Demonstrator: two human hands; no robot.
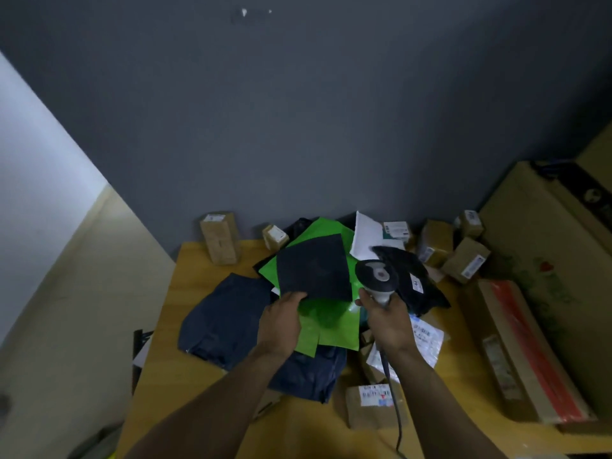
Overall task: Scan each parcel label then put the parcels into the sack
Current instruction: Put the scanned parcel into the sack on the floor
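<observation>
Left hand [281, 321]: I pinch the flat dark plastic mailer [313, 268] by its near edge, above the middle of the wooden table [172, 376].
Right hand [389, 324]: mine, curled round the grey handheld scanner [377, 276].
Labels: white box stickers [376, 394], print unreadable.

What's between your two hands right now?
In the head view, a green mailer lies between the left hand, holding a dark parcel, and the right hand, holding the scanner.

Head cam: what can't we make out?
- Sack: outside the head view.
- Label on the dark parcel in the left hand: none on the side shown.
- Window of the scanner in the right hand: faces away.
- Label print on the brown box: blurred, too small.
- End of the cable: cut by bottom edge.
</observation>
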